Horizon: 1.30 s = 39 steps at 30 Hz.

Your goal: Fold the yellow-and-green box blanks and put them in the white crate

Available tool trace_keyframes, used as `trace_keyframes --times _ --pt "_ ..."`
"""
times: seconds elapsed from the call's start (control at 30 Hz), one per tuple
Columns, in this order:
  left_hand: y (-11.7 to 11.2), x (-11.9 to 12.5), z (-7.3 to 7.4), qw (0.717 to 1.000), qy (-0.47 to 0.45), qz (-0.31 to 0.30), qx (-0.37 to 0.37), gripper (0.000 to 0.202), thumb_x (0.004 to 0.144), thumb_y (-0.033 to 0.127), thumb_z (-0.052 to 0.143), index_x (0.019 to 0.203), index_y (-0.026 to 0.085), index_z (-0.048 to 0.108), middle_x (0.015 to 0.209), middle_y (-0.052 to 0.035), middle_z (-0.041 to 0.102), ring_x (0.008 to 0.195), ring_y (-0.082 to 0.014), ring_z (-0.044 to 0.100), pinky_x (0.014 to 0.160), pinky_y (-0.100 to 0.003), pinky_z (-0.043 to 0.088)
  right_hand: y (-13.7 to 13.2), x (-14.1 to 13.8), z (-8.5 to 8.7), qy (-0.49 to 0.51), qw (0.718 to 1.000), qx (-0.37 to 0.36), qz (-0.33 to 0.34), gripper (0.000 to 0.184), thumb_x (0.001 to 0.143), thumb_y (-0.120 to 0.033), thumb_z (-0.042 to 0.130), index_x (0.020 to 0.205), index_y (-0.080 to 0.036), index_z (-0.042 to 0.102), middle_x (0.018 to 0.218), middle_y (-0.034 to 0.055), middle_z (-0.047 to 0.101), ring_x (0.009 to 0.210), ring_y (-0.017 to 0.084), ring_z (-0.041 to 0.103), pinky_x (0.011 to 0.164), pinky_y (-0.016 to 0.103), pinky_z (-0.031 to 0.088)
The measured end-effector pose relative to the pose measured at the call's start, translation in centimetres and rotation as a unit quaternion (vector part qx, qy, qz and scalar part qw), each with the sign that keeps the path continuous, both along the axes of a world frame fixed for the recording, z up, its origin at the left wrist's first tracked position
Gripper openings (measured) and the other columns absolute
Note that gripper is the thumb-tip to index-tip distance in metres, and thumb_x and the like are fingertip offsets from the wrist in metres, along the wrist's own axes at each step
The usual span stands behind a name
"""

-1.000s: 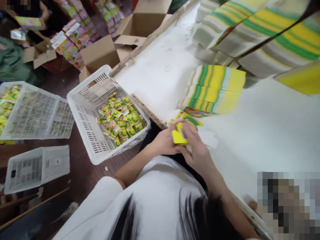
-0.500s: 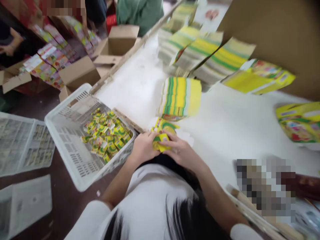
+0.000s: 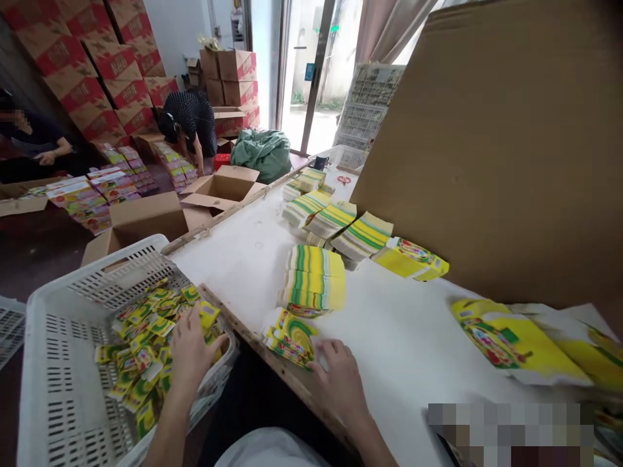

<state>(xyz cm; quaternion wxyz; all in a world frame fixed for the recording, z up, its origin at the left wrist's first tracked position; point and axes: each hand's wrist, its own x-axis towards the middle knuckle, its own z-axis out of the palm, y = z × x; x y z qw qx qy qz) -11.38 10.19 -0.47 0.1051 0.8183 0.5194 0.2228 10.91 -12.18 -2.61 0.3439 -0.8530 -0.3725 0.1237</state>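
My left hand [image 3: 191, 347] reaches into a white plastic basket [image 3: 58, 324] and lies with spread fingers on a heap of small yellow-green sachets [image 3: 141, 337]. My right hand [image 3: 338, 373] rests on the white table [image 3: 413, 350] near its front edge, fingertips touching a small yellow-green carton [image 3: 291, 337]. Whether those fingers grip the carton is hard to tell. Just beyond it stands a stack of flat yellow-green striped cartons [image 3: 314, 279].
More stacks of flat cartons [image 3: 335, 217] lie farther back. A large brown cardboard sheet [image 3: 491, 149] leans at the right, with yellow printed bags [image 3: 506, 337] below it. Open cardboard boxes [image 3: 219, 188] stand left of the table. Two people work at the back left.
The view has lifted to show the room. My left hand has left the small carton and gone into the basket of sachets. My right hand stays at the carton on the table.
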Motion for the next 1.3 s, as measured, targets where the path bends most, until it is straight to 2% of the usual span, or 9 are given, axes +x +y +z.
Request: trace_keyframes --times 0.1,0.2,0.4,0.57,0.77,1.0,1.13,1.2,1.3 --pt "-0.4 0.2 -1.1 0.997 -0.051 -0.065 -0.013 0.072 0.081 0.043 0.069 0.142 0.013 0.044 0.14 -0.0202 0.055 0.132 -0.0385 0.05 0.111 -0.058 0.039 -0.1 -1.0 -1.4 -0.013 1.0 -0.01 0.001 0.006 0.082 -0.016 0.064 0.085 -0.021 0.067 0.094 0.0097 0.069 0.092 0.03 0.063 0.085 0.046 0.053" --pt "-2.8 3.0 -2.0 0.977 -0.093 -0.168 -0.095 0.06 0.084 0.039 0.067 0.138 0.017 0.05 0.137 -0.0156 0.058 0.131 -0.0329 0.053 0.113 -0.054 0.04 0.1 -1.7 -1.7 -0.026 1.0 0.002 -0.004 0.006 0.084 -0.016 0.063 0.08 -0.022 0.065 0.088 0.0093 0.068 0.088 0.031 0.063 0.083 0.046 0.052" --pt "-6.3 8.4 -2.9 0.943 -0.077 -0.277 -0.165 0.061 0.086 0.023 0.062 0.145 0.022 0.047 0.154 -0.0146 0.045 0.145 -0.0308 0.042 0.119 -0.051 0.037 0.7 -1.5 -1.1 -0.034 0.999 0.033 0.01 0.034 0.082 -0.013 0.059 0.114 -0.02 0.066 0.117 0.0133 0.067 0.109 0.033 0.059 0.1 0.051 0.048" --pt "-6.1 8.3 -2.7 0.943 -0.047 -0.278 -0.177 0.052 0.088 0.023 0.061 0.139 0.02 0.056 0.147 -0.015 0.055 0.135 -0.0317 0.053 0.114 -0.05 0.042 1.2 -1.6 -0.6 -0.022 0.999 0.041 0.01 0.024 0.079 -0.01 0.056 0.096 -0.023 0.068 0.099 0.0105 0.068 0.096 0.033 0.061 0.089 0.049 0.05" --pt "-6.5 7.2 -3.4 0.936 -0.101 -0.276 -0.193 0.063 0.085 0.024 0.065 0.146 0.025 0.049 0.152 -0.0132 0.05 0.138 -0.0331 0.05 0.114 -0.052 0.041 1.4 -1.7 -1.0 0.002 0.998 0.057 -0.03 0.021 0.078 -0.016 0.056 0.093 -0.027 0.064 0.096 0.0091 0.066 0.097 0.035 0.061 0.089 0.05 0.05" --pt "-7.3 7.6 -2.8 0.927 -0.086 -0.294 -0.217 0.065 0.088 0.025 0.062 0.15 0.024 0.043 0.161 -0.0148 0.036 0.149 -0.0317 0.035 0.12 -0.054 0.033 1.4 -1.4 -1.4 0.084 0.991 0.077 -0.065 0.012 0.071 -0.02 0.061 0.081 -0.025 0.055 0.087 0.0068 0.067 0.085 0.03 0.063 0.08 0.046 0.05" --pt "-8.8 7.8 -1.9 0.923 -0.21 -0.248 -0.206 0.072 0.089 0.027 0.062 0.154 0.025 0.033 0.165 -0.0133 0.028 0.154 -0.0304 0.023 0.124 -0.055 0.023 1.3 -0.7 -0.6 0.163 0.98 0.1 -0.056 0.022 0.068 -0.03 0.068 0.078 -0.026 0.048 0.07 -0.0018 0.06 0.062 0.021 0.058 0.06 0.035 0.049" --pt "-9.6 8.0 -1.3 0.885 -0.327 -0.228 -0.243 0.08 0.087 0.032 0.066 0.157 0.025 0.028 0.164 -0.0136 0.029 0.152 -0.0307 0.028 0.124 -0.053 0.026 1.1 -0.7 0.3 0.202 0.972 0.117 -0.032 0.027 0.067 -0.033 0.071 0.078 -0.025 0.047 0.067 -0.0043 0.057 0.058 0.017 0.054 0.055 0.03 0.047" --pt "-10.4 8.6 -0.3 0.745 -0.471 -0.247 -0.403 0.078 0.082 0.043 0.073 0.151 0.023 0.041 0.151 -0.0156 0.051 0.135 -0.0335 0.054 0.114 -0.049 0.043 1.1 -1.5 2.0 0.271 0.955 0.119 0.037 0.025 0.066 -0.028 0.073 0.072 -0.024 0.049 0.063 -0.0061 0.053 0.057 0.013 0.048 0.054 0.026 0.041"
